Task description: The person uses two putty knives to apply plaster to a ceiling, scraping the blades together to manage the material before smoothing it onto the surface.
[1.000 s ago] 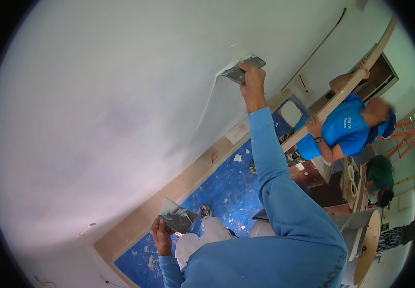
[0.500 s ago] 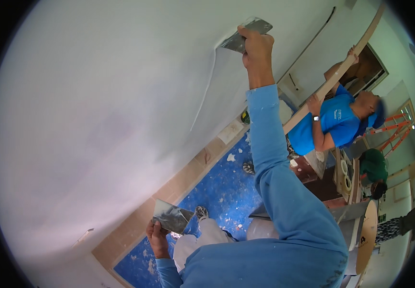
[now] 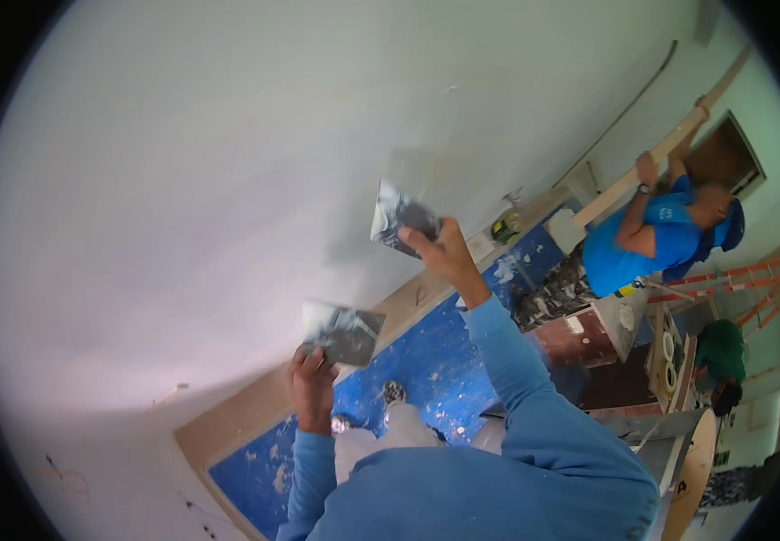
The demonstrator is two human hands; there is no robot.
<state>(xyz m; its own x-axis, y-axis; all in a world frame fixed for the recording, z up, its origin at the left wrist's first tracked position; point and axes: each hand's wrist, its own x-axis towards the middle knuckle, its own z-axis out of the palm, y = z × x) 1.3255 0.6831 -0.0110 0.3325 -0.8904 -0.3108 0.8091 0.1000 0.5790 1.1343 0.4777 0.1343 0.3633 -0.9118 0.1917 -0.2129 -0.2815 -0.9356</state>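
Head view: right hand (image 3: pixel 444 257) clamped on stiff, light trowel (image 3: pixel 399 221) by its handle; left hand (image 3: pixel 313 383) clamps plaster-laden hawk (image 3: pixel 343 332)

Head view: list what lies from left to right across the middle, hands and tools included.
Pale wall → left hand with a plaster-smeared hawk → trowel → right hand → co-worker in a blue shirt → orange ladder.

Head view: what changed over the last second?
The right hand came down off the high stretch of wall, carrying its putty knife toward the second blade in the left hand. Neither tool was let go. The left hand stayed low; the co-worker stayed at the sloping board.
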